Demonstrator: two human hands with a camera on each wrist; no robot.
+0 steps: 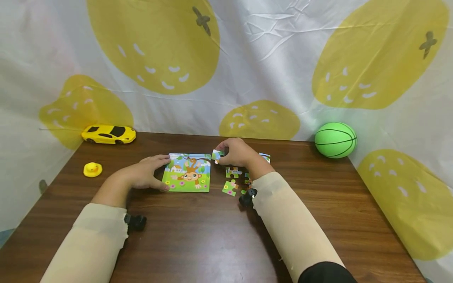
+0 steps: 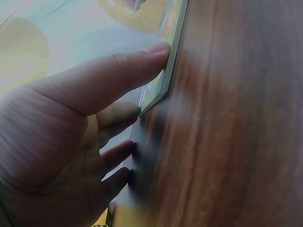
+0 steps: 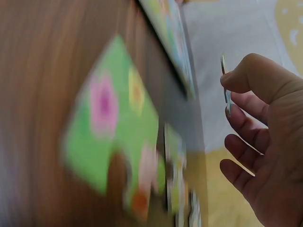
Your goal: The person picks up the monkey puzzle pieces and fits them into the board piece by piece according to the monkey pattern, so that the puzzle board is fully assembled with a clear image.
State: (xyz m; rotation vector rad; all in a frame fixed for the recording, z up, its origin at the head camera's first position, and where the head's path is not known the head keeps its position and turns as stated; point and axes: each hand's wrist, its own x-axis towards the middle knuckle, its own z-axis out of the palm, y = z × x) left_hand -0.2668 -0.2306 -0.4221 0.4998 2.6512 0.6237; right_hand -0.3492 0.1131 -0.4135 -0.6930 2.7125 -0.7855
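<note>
A square puzzle board (image 1: 187, 184) with a monkey on grass lies flat on the brown table. At its left side is my left hand (image 1: 143, 173), with the thumb on the near corner and the index finger by the far corner; its fingers (image 2: 118, 151) are fairly straight in the left wrist view. My right hand (image 1: 240, 152) pinches a small jigsaw piece (image 1: 216, 154) between thumb and fingers, just right of the board's far corner. Edge-on, that piece (image 3: 223, 65) appears raised in the right wrist view. Below the right hand lies a green jigsaw piece (image 1: 230, 188) with flowers.
More loose jigsaw pieces, such as one with a house (image 1: 232, 171), lie right of the board, partly hidden by my right wrist. A yellow toy car (image 1: 109, 134) and a rubber duck (image 1: 92, 169) stand at the left. A green ball (image 1: 335, 140) sits back right, before a curtain (image 1: 262, 78).
</note>
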